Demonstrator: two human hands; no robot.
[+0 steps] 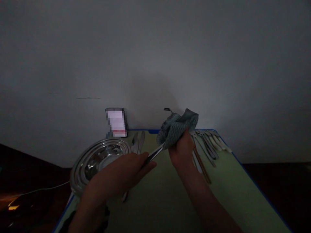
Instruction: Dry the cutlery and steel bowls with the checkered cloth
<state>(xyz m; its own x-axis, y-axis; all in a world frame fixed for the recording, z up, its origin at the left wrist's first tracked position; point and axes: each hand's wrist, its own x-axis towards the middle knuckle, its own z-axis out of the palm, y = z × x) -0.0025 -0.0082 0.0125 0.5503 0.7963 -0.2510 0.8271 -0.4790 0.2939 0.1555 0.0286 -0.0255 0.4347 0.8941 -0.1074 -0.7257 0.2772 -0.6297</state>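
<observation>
Both hands meet over the middle of the table [160, 200]: the left hand [139, 165] closes thumb over fingers on the handle of a metal utensil [156, 153], while the right hand [182, 147] is closed on a bunched cloth [177, 129] wrapped about its far end. Around the left wrist sits a dark band [107, 214]. The left forearm crosses in front of a wide steel bowl [79, 158] with a stepped, shiny rim at the left edge of the table, hiding its near right part; just right of that arm pokes the end of another metal handle [125, 196]. On the right, beyond the right forearm, brown chopsticks [202, 165] lie slantwise, then a fanned row of metal cutlery [209, 147], then some pale handles [220, 142] by the blue edging. Farther left, more flatware [139, 142] lies between bowl and hands. A phone [117, 123] with a blurred-out lit screen stands tilted behind the bowl, close to the grey wall [155, 58]. The utensil slants up to the right, its handle smooth and glossy; its head is hidden by the grey-green, textured cloth, so its kind cannot be told.
</observation>
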